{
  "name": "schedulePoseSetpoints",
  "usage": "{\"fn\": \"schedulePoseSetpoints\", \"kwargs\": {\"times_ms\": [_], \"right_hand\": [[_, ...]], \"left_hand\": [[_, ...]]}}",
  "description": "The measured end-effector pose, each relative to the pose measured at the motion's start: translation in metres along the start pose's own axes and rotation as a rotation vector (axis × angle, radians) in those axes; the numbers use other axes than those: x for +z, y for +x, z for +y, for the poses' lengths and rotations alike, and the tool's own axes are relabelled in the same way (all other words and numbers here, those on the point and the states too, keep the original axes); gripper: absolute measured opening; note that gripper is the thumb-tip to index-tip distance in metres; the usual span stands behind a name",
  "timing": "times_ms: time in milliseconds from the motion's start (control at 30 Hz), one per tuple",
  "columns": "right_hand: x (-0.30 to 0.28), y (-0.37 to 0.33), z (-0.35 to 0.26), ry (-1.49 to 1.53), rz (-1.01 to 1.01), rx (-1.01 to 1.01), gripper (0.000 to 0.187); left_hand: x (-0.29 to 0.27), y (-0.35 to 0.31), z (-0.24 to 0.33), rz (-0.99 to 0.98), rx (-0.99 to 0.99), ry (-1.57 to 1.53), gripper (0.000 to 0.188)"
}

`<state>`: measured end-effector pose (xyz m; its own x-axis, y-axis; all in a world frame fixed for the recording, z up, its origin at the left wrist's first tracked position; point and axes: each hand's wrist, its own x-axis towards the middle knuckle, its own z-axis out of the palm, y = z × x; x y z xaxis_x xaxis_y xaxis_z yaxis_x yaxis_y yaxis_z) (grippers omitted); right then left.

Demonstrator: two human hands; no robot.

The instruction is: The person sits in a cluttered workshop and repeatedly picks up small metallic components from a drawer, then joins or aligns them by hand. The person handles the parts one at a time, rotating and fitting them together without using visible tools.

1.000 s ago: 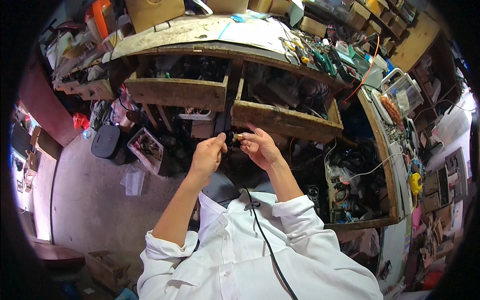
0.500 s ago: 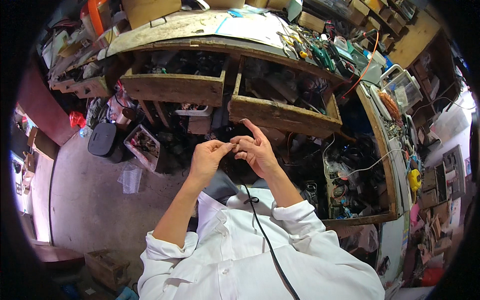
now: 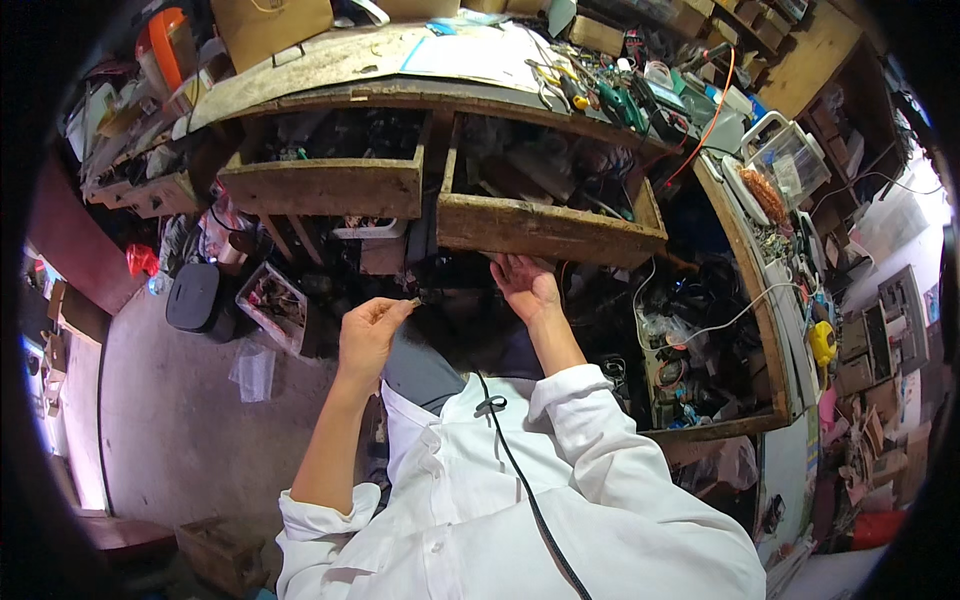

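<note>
a small piece [image 3: 415, 302], below and left of the wooden drawer [image 3: 550, 227], is pinched in the left hand [image 3: 367, 335]. the right hand [image 3: 532, 288], fingers uncurled, is under the drawer's edge; i can't tell if they touch. pliers [image 3: 549, 88] lie beyond the drawer.

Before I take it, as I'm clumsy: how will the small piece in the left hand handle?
The small piece is probably light: the left hand holds it in a mere pinch. It could easily slip away, since so little of it protrudes.
</note>
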<state>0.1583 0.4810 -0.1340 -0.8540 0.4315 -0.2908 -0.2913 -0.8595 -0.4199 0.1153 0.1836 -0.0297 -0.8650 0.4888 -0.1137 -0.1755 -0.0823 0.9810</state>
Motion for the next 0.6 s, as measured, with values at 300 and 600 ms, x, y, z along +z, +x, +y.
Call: {"fn": "schedulePoseSetpoints", "kwargs": {"times_ms": [300,600], "right_hand": [[0.013,-0.008,-0.006,-0.061,-0.051,0.150,0.023],[0.084,-0.096,0.011,-0.799,-0.211,0.228,0.029]], "left_hand": [[-0.003,-0.004,-0.008,-0.018,-0.038,-0.004,0.020],[0.006,-0.012,0.016,-0.060,0.088,-0.052,0.017]]}}
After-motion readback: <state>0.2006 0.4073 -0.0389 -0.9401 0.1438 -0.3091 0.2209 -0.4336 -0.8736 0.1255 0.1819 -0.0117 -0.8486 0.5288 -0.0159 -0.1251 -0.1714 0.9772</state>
